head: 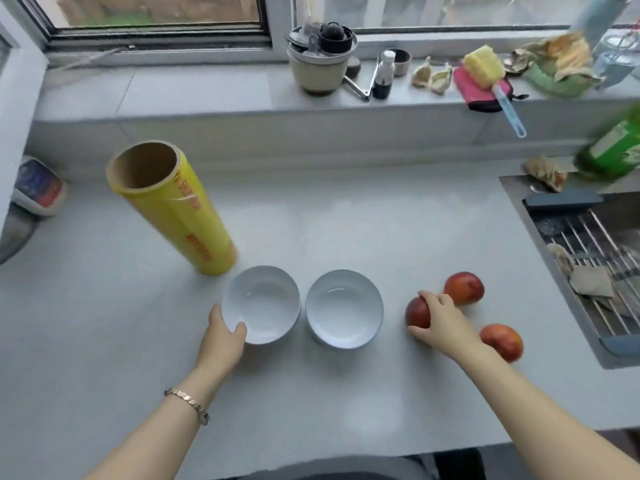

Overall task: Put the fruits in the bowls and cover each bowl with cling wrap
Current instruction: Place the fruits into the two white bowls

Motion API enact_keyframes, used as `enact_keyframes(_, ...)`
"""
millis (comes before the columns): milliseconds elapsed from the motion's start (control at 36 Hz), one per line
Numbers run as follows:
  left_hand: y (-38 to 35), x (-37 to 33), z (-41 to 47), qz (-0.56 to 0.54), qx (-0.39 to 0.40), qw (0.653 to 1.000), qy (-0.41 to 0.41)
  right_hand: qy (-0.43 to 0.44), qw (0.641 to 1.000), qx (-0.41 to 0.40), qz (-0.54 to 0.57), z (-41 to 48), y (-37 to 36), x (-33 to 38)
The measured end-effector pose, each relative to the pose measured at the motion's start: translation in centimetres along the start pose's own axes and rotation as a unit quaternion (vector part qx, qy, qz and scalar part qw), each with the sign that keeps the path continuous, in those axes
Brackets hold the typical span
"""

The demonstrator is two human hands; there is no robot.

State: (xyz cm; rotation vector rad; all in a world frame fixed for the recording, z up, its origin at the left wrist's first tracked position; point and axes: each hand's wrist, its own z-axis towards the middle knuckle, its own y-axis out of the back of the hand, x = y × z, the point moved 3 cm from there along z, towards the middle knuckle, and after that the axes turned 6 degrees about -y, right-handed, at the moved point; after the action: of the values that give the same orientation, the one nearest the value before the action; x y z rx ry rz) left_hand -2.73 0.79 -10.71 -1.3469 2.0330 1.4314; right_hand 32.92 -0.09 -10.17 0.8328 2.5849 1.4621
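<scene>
Working on the first step: getting fruit into the bowls. Both bowls lying empty on the table point(346, 237), side by side and just apart, the left bowl point(261, 303) at about 6 o'clock of the view, the right bowl point(344, 308) just to its 3 o'clock. Steadying the left bowl with the left hand point(225, 336), thumb hooked over the near rim, fingers curled behind the wall at its 8 o'clock. Closing the right hand point(438, 318) over the nearest fruit point(417, 311), fingers point(427, 297) draped across the top and narrowed around it; impossible to tell whether lifting off the table yet. Leaving two more: the far fruit point(464, 287) just beside the hand at its 1 o'clock, the near fruit point(502, 341) at its 4 o'clock, close by the sink point(526, 216). Standing upright at 10 o'clock of the left bowl, just beside it: the wrap roll point(173, 206), untouched.

Calling next, by the look of it, for carrying the gripped fruit toward 9 o'clock and lowering it into a bowl, probably past the right bowl if aiming for the steadied one. Needing a gentle release to avoid knocking the rim. Wrapping not yet begun.
</scene>
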Motion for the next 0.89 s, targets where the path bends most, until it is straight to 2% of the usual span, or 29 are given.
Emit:
enact_keyframes(83, -0.3, 0.1, 0.2, -0.04, 0.013, 0.999, 0.006, -0.018, 0.998, -0.007, 0.052, 0.4, -0.8, 0.1)
enact_keyframes(222, -0.5, 0.4, -0.1, -0.126, 0.006, 0.992, 0.004, -0.042, 0.979, -0.081, 0.18, -0.4, 0.0, 1.5)
enact_keyframes(306, -0.4, 0.8, -0.1, -0.158, 0.006, 0.987, 0.003, 0.043, 0.967, -0.125, 0.22, -1.8, 1.5, 5.3)
enact_keyframes(389, -0.4, 0.9, -0.3, -0.185, 0.007, 0.983, 0.005, 0.144, 0.959, -0.084, 0.231, -3.5, 2.5, 10.5)
enact_keyframes(500, -0.5, 1.2, -0.4, -0.21, 0.017, 0.977, 0.015, 0.261, 0.947, -0.01, 0.189, -5.0, 1.0, 17.5)
enact_keyframes(583, -0.5, 1.3, -0.5, -0.223, 0.028, 0.974, 0.03, 0.31, 0.944, 0.041, 0.106, -4.6, -1.8, 21.6)
enact_keyframes(722, -0.8, 1.1, -0.5, -0.259, 0.046, 0.963, 0.066, 0.305, 0.947, 0.075, -0.067, -2.7, -6.7, 24.4)
enact_keyframes(889, -0.8, 0.7, 0.0, -0.292, -0.018, 0.953, 0.077, 0.306, 0.946, 0.083, -0.067, -2.0, -8.3, 24.2)
